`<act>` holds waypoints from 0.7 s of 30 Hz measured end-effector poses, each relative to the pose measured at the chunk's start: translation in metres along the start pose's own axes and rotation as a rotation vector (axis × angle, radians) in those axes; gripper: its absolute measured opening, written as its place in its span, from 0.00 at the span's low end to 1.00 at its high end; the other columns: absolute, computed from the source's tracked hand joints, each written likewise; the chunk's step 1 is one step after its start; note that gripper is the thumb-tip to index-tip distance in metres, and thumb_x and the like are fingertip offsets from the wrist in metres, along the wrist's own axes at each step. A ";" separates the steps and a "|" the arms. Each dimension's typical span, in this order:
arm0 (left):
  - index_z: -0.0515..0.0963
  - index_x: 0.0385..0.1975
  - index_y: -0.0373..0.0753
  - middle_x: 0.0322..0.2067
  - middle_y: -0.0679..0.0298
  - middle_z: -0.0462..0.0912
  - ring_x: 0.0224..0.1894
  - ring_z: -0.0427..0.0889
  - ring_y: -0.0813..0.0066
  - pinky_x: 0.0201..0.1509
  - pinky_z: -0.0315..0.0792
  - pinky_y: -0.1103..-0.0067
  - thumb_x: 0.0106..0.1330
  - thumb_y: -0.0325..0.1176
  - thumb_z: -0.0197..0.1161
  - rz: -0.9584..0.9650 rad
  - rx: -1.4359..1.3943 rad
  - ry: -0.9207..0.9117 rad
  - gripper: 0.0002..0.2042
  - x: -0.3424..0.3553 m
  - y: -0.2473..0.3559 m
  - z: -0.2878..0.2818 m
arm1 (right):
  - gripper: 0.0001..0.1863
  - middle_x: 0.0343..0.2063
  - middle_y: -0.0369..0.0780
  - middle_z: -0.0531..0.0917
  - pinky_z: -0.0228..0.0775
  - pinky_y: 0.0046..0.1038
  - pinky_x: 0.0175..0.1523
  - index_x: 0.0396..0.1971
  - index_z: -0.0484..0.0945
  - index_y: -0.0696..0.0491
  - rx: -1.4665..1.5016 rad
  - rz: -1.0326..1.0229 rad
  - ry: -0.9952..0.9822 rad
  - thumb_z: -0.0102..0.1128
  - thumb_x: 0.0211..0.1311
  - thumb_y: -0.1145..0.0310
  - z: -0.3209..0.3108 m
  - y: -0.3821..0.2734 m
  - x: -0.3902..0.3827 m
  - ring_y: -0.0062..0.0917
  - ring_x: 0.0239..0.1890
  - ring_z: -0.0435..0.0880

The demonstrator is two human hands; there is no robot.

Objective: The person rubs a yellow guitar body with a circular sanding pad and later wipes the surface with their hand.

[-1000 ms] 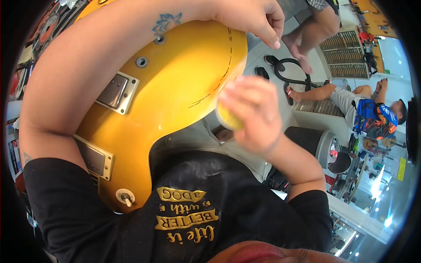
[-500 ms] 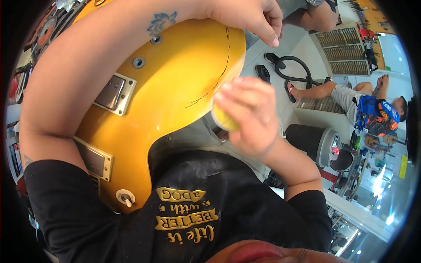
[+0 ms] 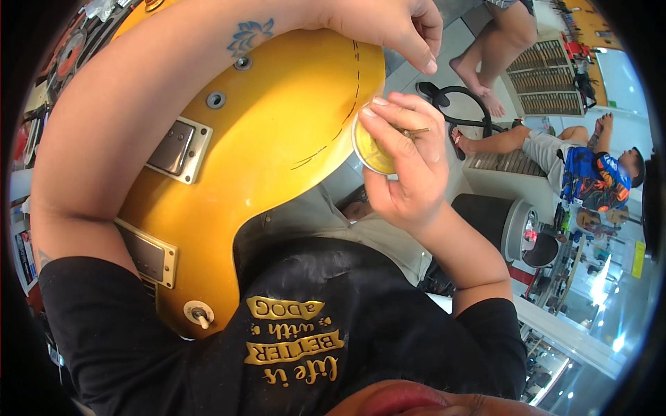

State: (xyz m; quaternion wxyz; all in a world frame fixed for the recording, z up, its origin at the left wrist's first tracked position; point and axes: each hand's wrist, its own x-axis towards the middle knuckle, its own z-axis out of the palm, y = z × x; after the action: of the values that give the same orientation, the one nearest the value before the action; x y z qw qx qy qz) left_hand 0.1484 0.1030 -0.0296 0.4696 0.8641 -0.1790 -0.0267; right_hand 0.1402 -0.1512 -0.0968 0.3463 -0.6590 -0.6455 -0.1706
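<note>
A gold electric guitar body [image 3: 277, 132] lies against my lap and chest, with a dashed dark line marked along its curved edge. My left arm reaches across its top. Bare of any object, my left hand [image 3: 388, 28] rests over the far end of the body, thumb apart from the loosely bent fingers. My right hand [image 3: 413, 163] grips a round yellow disc [image 3: 374, 149] with a pale rim, close beside the guitar's edge. A thin metal shank [image 3: 417, 130] sticks out between its fingers. The disc's exact kind cannot be made out.
Metal-covered pickups [image 3: 175, 149] and a toggle switch [image 3: 200, 315] sit on the guitar. To the right are a black hose [image 3: 461, 93] on the floor, a dark cylindrical bin [image 3: 479, 218], a seated person [image 3: 590, 173] and another person's bare legs [image 3: 503, 41].
My right hand has turned and shifted slightly up and right, with the disc's yellow face showing more. The other person's legs at top right have come further into view.
</note>
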 end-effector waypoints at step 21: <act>0.89 0.50 0.33 0.43 0.55 0.93 0.46 0.90 0.65 0.55 0.82 0.71 0.71 0.44 0.77 0.039 -0.027 -0.085 0.19 0.003 -0.011 -0.003 | 0.29 0.60 0.56 0.84 0.81 0.42 0.62 0.60 0.91 0.52 0.050 0.062 -0.178 0.81 0.66 0.50 -0.018 -0.006 0.006 0.48 0.57 0.87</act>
State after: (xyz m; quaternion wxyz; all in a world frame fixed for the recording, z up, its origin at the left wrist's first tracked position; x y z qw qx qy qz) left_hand 0.1547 0.1097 -0.0367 0.4738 0.8520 -0.2154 -0.0567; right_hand 0.1395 -0.1591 -0.0786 0.3091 -0.6822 -0.6572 -0.0843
